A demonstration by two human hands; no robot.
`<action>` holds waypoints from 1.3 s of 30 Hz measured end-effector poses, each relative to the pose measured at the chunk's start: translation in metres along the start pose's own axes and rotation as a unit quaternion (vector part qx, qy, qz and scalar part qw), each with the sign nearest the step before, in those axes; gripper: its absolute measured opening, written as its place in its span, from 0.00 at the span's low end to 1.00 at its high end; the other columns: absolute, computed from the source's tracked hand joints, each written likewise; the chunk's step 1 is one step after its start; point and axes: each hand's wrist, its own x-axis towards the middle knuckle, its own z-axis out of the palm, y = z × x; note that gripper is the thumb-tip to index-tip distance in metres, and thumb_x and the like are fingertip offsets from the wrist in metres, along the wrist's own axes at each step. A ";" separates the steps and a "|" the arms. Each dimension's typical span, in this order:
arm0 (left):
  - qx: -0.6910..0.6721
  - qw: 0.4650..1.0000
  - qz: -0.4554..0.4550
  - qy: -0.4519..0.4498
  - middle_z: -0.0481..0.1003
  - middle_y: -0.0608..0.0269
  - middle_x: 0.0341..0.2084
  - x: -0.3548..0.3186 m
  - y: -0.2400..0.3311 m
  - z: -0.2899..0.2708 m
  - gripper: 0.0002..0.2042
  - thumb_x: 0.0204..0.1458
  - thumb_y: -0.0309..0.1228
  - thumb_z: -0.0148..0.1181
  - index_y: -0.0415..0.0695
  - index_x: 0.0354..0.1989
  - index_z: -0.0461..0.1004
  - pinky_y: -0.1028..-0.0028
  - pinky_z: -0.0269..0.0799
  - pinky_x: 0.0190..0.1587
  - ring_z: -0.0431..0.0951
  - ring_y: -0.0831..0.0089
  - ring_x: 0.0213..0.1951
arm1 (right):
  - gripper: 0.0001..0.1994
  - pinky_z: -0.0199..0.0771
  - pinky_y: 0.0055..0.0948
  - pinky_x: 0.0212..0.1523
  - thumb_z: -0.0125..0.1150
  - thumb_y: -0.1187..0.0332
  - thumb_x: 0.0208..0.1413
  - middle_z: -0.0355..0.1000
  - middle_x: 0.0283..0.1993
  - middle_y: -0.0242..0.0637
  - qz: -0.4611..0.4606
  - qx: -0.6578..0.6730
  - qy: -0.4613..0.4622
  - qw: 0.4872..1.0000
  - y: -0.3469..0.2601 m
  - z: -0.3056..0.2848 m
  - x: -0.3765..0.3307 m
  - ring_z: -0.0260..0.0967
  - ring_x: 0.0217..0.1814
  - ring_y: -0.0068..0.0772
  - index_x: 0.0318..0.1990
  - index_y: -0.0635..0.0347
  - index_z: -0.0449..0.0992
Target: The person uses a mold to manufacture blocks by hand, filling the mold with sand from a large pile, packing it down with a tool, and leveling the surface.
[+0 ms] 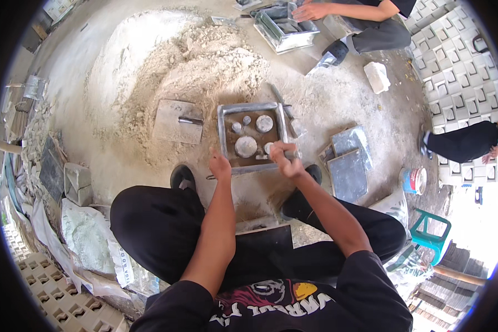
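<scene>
A square grey metal moulding frame (pixel 253 106) lies flat on the dusty ground between my feet. Inside it, on a brown base, stand several pale round pieces of different sizes, among them a large disc (pixel 245 146) and a smaller one (pixel 264 123). My left hand (pixel 220 165) is closed at the frame's near left corner. At the near right corner my right hand (pixel 288 160) is closed too, its fingers beside a small pale piece (pixel 268 148). The undersides of both grips are hidden. Left of the frame, a flat square board with a metal handle (pixel 190 120) rests on the powder.
A heap of pale powder (pixel 205 55) spreads beyond the frame. Dark flat plates (pixel 348 174) lie at right, near a paint bucket (pixel 413 180) and green stool (pixel 430 232). Another person's hand (pixel 310 11) touches a box-shaped mould (pixel 286 36). Patterned blocks (pixel 459 72) are stacked far right.
</scene>
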 end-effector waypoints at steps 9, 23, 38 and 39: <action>-0.039 0.999 0.027 0.026 0.74 0.33 0.34 -0.001 0.000 -0.001 0.37 0.60 0.56 0.29 0.28 0.35 0.75 0.51 0.62 0.48 0.71 0.37 0.43 | 0.16 0.57 0.28 0.23 0.45 0.69 0.56 0.60 0.15 0.30 -0.022 -0.051 0.056 0.997 -0.010 -0.033 -0.009 0.58 0.20 0.23 0.15 0.63 0.63; -0.043 0.999 0.000 0.019 0.74 0.30 0.34 0.021 -0.013 0.007 0.35 0.59 0.53 0.34 0.26 0.32 0.75 0.50 0.62 0.47 0.72 0.36 0.42 | 0.13 0.54 0.29 0.22 0.51 0.72 0.55 0.59 0.16 0.33 0.009 -0.077 0.061 0.995 -0.019 0.033 -0.002 0.53 0.19 0.23 0.18 0.64 0.65; -0.040 0.999 0.020 0.021 0.74 0.35 0.27 -0.009 0.011 -0.006 0.33 0.60 0.50 0.33 0.29 0.28 0.75 0.51 0.64 0.41 0.73 0.38 0.35 | 0.14 0.52 0.27 0.23 0.53 0.72 0.56 0.61 0.17 0.31 0.035 -0.009 0.069 0.997 -0.020 0.051 0.013 0.52 0.21 0.23 0.19 0.64 0.65; -0.034 0.999 0.022 0.026 0.74 0.35 0.27 -0.010 0.013 -0.008 0.33 0.60 0.50 0.33 0.29 0.28 0.75 0.51 0.64 0.41 0.73 0.38 0.36 | 0.14 0.52 0.25 0.22 0.54 0.71 0.56 0.61 0.17 0.28 -0.056 -0.036 0.073 0.995 -0.017 0.054 0.008 0.52 0.21 0.20 0.19 0.64 0.64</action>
